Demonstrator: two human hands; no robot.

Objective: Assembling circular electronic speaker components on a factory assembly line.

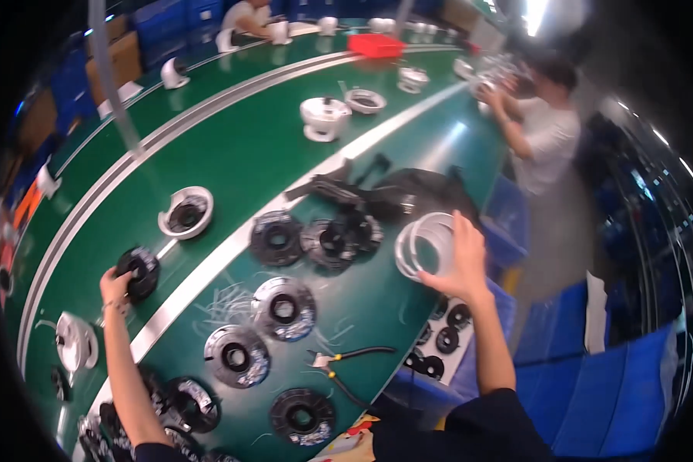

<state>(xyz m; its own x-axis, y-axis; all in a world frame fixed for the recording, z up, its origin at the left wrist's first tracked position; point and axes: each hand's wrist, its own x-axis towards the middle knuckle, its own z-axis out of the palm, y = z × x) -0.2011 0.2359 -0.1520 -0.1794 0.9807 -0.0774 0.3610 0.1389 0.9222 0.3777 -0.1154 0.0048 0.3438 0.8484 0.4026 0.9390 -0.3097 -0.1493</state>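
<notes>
My left hand (115, 287), reaching out over the green conveyor belt, has its fingers closed on the edge of a black round part (139, 271) with a hole in its middle. On the right, the thumb and fingers of my right hand (463, 262) are wrapped round the side of a few white rings (426, 216), which overlap each other at the table's right edge. Several black discs, one of them a black disc (236, 356) with a pale wiry patch, lie between my arms. Beside them are cutting pliers (323, 360) with black and yellow handles.
Clear plastic strips (227, 306) are scattered by the discs. A white bowl-shaped housing (185, 212) and a white fan-like base (325, 118) stand on the belt. Black parts (339, 189) pile up at the far table. A co-worker (550, 115) stands at right; blue bins (508, 223) flank the table.
</notes>
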